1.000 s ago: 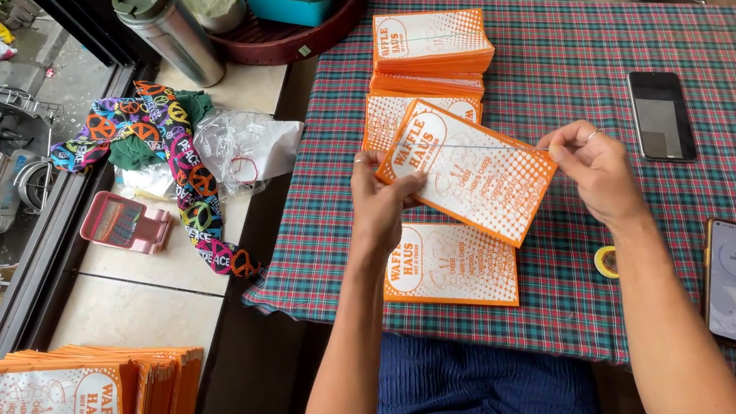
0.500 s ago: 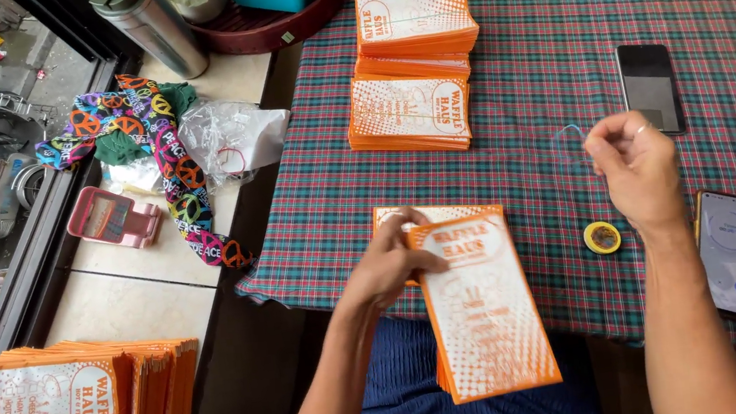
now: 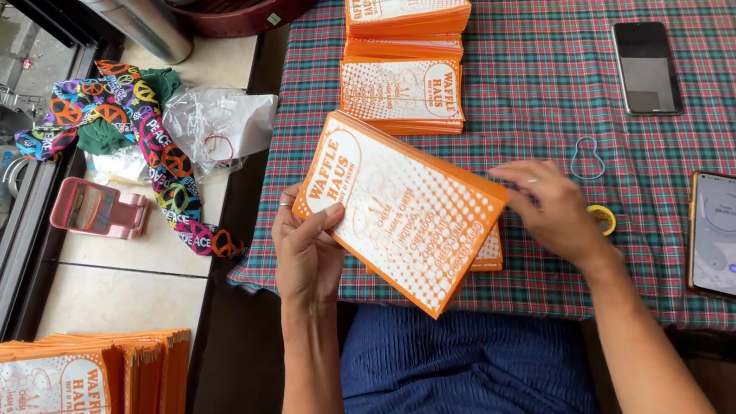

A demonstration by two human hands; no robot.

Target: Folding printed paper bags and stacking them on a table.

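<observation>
Orange-white paper bags [image 3: 401, 208] clamped in left hand [image 3: 306, 252], right hand [image 3: 555, 207] loose at their edge

Two phones [image 3: 646, 66] [image 3: 723, 234] on plaid cloth [image 3: 535, 46]; patterned scarf [image 3: 145, 141], pink stand [image 3: 97, 207] left.

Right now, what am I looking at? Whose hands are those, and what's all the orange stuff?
This picture comes from a camera worn on a person's head, looking down at their own two hands. The left hand holds a stack of orange and white paper bags, and the right hand touches its far edge. They sit at a table with a checked cloth. More bag stacks lie on it, plus two phones: a dark one and a lit one. A loose rubber band lies near the right hand, with a small yellow ring beside it.
</observation>
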